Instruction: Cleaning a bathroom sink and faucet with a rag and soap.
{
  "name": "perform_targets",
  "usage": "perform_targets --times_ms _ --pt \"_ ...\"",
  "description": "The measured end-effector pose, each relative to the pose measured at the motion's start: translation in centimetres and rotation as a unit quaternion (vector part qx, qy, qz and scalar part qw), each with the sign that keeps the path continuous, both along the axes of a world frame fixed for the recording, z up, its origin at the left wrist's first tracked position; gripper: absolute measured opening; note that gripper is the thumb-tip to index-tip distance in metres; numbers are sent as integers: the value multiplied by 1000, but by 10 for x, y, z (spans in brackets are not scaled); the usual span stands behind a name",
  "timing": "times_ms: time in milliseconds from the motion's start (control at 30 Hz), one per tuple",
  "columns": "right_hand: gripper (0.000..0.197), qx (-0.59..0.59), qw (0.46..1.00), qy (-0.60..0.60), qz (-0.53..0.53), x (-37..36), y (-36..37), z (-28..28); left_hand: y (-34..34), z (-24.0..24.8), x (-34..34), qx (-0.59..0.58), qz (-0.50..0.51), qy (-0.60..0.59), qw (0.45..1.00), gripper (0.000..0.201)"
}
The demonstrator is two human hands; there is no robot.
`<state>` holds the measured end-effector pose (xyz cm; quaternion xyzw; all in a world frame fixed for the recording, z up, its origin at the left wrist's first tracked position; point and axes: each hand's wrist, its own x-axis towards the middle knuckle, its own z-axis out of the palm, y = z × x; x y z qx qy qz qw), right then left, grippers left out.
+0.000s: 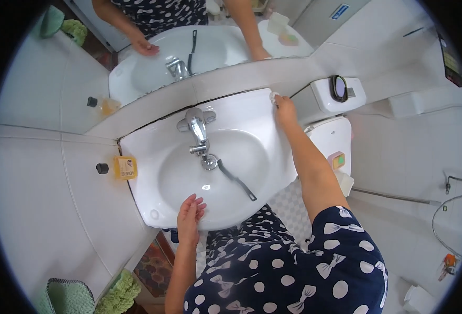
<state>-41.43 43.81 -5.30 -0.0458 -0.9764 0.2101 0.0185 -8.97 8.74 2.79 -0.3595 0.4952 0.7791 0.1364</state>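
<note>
At your lower left a green textured cloth (67,297) sits beside a frilly green scrubber (120,294); farther up, an amber bottle (125,168) with a black cap is at the sink's left edge; the chrome faucet (197,129) stands at the back, its spout reaching out over the drain (209,162); a slim grey tool (237,181) with a slotted handle lies in the bowl, its far end by the drain and its handle slanting toward your near right, between your two hands; right of the sink, a pink dish (337,160) with a yellow and green piece in it rests on the toilet lid (329,135), and a round black-rimmed object (338,88) is on the tank.

White tile (29,172) lines your left; the white sink (149,149) fills the middle beneath a mirror (273,10); patterned floor shows past its near right edge, and a shower hose (436,230) curves down the far right wall.

Your left hand (190,215) is over the sink's near rim, fingers loosely curled and holding nothing, though you cannot tell if it touches; your right arm stretches forward, and your right hand (285,111) has its fingers pinched on a small white wad (274,97) at the sink's back right corner.
</note>
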Motion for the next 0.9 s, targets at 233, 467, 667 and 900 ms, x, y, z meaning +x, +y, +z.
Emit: perform_targets --times_ms 233,467,667,900 --pt "32 25 984 158 75 70 -6 10 10 0 -7 15 -62 -7 998 37" --pt "29 31 985 -40 166 120 24 51 9 7 -27 3 -80 22 997 35" --pt "29 -435 852 -283 63 84 40 108 2 10 -22 -4 -76 4 997 34" --pt "50 -169 977 -115 52 34 24 45 10 5 -18 8 -73 -10 997 35"
